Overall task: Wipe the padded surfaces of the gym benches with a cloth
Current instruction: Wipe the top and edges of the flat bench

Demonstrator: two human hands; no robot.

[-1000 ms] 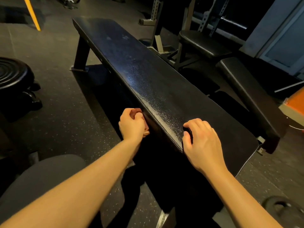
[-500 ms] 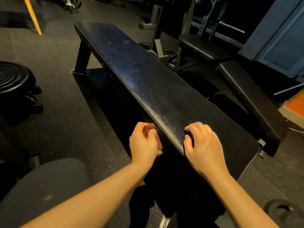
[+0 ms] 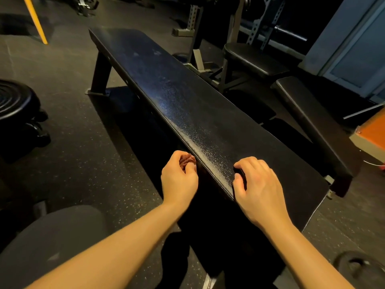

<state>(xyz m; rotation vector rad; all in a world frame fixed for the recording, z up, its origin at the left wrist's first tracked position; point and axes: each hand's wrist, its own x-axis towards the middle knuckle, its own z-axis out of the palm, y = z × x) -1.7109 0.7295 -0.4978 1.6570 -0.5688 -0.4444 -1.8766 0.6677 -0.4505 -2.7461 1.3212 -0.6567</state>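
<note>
A long flat bench with a black padded top runs from the far left toward me. My left hand grips a reddish-brown cloth and holds it against the pad's left side edge, near the close end. My right hand rests on top of the pad at the same edge. Its fingers are arched, the thumb lies along the seam, and nothing shows in it. Right of this bench stands an adjustable bench with a black seat and a long back pad.
A stack of black weight plates sits on the rubber floor at left, and a yellow post stands behind it. A steel rack is beyond the bench. An orange box and a floor plate lie at right.
My left hand slid the cloth along the bench's side edge toward me, then eased slightly back. My right hand stayed put on the pad.
</note>
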